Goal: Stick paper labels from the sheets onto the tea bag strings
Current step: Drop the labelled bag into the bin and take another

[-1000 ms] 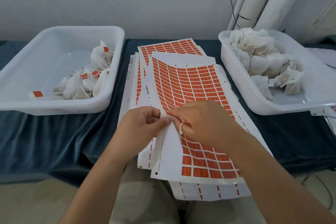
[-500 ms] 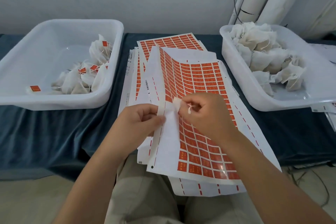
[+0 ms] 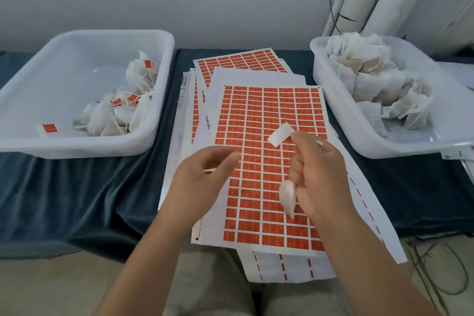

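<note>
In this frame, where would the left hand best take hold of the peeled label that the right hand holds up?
Probably the free upper-left end of the label, approached from the left: the right hand pinches its lower-right end, so only the far end juts clear above the sheet. The left hand is open on that side.

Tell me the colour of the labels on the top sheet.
The labels are orange-red, on a white sheet; seen best in the head view.
</note>
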`<state>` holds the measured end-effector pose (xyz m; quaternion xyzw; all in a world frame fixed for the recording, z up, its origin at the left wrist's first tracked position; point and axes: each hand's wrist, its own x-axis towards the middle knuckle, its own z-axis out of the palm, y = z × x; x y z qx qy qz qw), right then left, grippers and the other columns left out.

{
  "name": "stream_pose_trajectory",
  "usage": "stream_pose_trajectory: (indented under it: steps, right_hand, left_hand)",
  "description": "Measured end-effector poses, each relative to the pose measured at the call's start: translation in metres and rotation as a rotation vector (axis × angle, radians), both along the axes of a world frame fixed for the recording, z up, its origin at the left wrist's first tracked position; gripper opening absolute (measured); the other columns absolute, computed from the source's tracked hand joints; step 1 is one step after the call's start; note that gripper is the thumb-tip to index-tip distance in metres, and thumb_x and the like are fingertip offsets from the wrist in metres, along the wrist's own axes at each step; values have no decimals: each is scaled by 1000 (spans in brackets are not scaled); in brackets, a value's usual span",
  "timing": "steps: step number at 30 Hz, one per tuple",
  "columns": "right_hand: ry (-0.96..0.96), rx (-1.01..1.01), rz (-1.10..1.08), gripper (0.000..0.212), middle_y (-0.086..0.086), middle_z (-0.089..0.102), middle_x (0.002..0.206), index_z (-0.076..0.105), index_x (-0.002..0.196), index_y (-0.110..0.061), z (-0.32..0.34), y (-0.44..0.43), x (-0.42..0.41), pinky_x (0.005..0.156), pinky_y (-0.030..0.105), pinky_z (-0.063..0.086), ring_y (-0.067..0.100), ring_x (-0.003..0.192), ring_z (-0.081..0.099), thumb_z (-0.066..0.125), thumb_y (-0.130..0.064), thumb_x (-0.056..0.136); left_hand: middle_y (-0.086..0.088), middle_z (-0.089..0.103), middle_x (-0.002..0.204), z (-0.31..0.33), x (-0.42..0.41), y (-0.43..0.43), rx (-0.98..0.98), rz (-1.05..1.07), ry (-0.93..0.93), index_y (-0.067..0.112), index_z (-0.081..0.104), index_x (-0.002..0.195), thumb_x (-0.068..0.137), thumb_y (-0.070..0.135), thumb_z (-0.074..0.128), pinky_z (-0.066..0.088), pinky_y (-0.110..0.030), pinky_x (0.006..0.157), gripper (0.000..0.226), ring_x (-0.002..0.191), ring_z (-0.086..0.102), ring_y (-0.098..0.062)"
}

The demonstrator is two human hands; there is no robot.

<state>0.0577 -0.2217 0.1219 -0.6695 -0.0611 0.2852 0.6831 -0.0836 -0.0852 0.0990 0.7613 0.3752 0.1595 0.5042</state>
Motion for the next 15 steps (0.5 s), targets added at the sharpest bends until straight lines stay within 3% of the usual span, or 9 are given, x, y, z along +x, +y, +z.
stream_pose_trajectory:
  steps: [3,7,10,11,13,15]
  right_hand:
    - [-70,-28,-30,30,-2,57,59,67,70,-33,-5,5,-13,51,22,45,8,46,45,65,-46,97]
    - [-115,15,-82,31,-7,59,58,71,70,-34,-9,9,-27,51,17,47,6,48,53,64,-40,99]
    - [-119,53,-121,24,-10,63,61,76,77,-35,-11,10,-33,54,14,49,2,53,59,65,-38,99]
    - [-119,60,-121,23,-9,62,60,75,77,-35,-13,9,-34,54,15,49,3,52,57,65,-39,98]
    - [-114,48,-91,20,-8,59,58,75,81,-35,-17,7,-35,52,15,47,4,49,52,65,-44,96]
    - [-72,-3,-8,18,-10,62,62,76,99,-37,-19,7,-32,52,15,46,3,50,55,64,-50,98]
  left_hand:
    - [30,76,106,18,18,-22,-326,-101,-101,63,71,103,80,88,54,59,-38,95,37,101,75,-1]
    - [28,77,106,17,35,-53,-425,1,-260,60,74,104,74,79,59,58,-35,100,39,104,73,-2]
    - [26,78,104,13,41,-66,-514,126,-383,62,75,98,92,58,64,56,-25,91,13,102,71,9]
    - [25,78,103,12,42,-68,-513,158,-404,61,75,98,98,51,64,56,-24,89,15,101,71,9]
    - [23,79,102,8,43,-69,-485,221,-409,57,77,98,102,45,63,56,-25,90,19,101,72,6]
    - [20,79,101,6,41,-64,-438,263,-409,57,76,99,102,46,63,59,-32,92,17,100,75,-3]
